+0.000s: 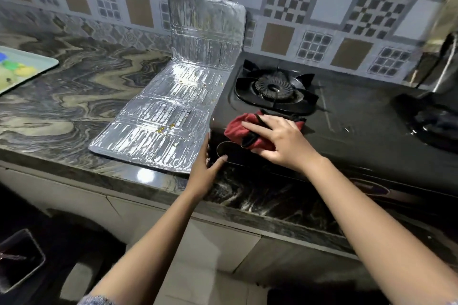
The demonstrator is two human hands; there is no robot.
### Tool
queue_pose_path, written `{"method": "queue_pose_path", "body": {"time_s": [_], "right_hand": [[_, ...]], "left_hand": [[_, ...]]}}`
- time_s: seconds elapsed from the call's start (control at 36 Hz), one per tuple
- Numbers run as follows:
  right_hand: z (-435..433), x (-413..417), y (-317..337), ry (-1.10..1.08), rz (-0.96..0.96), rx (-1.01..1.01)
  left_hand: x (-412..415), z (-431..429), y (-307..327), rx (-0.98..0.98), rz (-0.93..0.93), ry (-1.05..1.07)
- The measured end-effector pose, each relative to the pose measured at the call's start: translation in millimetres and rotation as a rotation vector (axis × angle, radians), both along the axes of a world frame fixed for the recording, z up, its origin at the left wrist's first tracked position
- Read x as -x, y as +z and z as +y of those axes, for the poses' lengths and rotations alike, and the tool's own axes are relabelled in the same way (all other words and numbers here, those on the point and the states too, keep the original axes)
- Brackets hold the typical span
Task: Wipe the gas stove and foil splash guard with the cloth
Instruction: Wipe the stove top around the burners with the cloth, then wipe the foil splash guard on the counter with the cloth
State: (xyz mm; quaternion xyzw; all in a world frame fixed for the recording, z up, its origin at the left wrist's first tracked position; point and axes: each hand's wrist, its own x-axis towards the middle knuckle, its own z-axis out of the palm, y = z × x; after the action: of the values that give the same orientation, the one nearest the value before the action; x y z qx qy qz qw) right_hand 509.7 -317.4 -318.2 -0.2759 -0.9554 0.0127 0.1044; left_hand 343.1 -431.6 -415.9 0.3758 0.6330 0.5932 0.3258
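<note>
A black glass gas stove (359,116) sits on the marble counter, its left burner (273,89) at the back. A red and black cloth (238,129) lies on the stove's front left area, and my right hand (280,141) presses flat on it. My left hand (205,166) grips the stove's front left corner, thumb by the round knob (226,150). The silver foil splash guard (173,106) lies unfolded on the counter left of the stove, with its far panel (207,30) standing against the tiled wall. Small yellowish spots mark the foil.
A pale green tray (22,70) with coloured items rests at the counter's far left. A second burner (433,121) and a dark vessel (443,67) are at the right. The counter's front edge (148,178) runs just below my hands.
</note>
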Motion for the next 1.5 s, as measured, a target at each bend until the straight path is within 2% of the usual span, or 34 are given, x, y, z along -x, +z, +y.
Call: {"method": "queue_pose_path", "body": {"time_s": [0.5,0.67,0.83,0.89,1.11,1.31,1.5], "right_hand": [[-11,-92,4,-0.361,0.024,0.071],[-22,-115,-4,-0.431,0.157,0.017],[-25,-124,-1,-0.479,0.218,0.088],[-26,-121,2,-0.487,0.254,0.107],[-34,-98,8,-0.494,0.627,0.248],[-42,-36,21,-0.481,0.767,0.37],[-38,47,26,-0.395,0.814,0.453]], "left_hand": [[1,-1,0,0.038,-0.006,-0.052],[6,0,2,0.06,-0.017,-0.074],[18,0,5,0.08,0.011,-0.112],[22,1,7,0.093,0.017,-0.112],[42,0,27,0.122,0.117,-0.106],[73,-13,55,0.09,0.223,-0.208],[140,-27,70,0.062,0.328,-0.099]]}}
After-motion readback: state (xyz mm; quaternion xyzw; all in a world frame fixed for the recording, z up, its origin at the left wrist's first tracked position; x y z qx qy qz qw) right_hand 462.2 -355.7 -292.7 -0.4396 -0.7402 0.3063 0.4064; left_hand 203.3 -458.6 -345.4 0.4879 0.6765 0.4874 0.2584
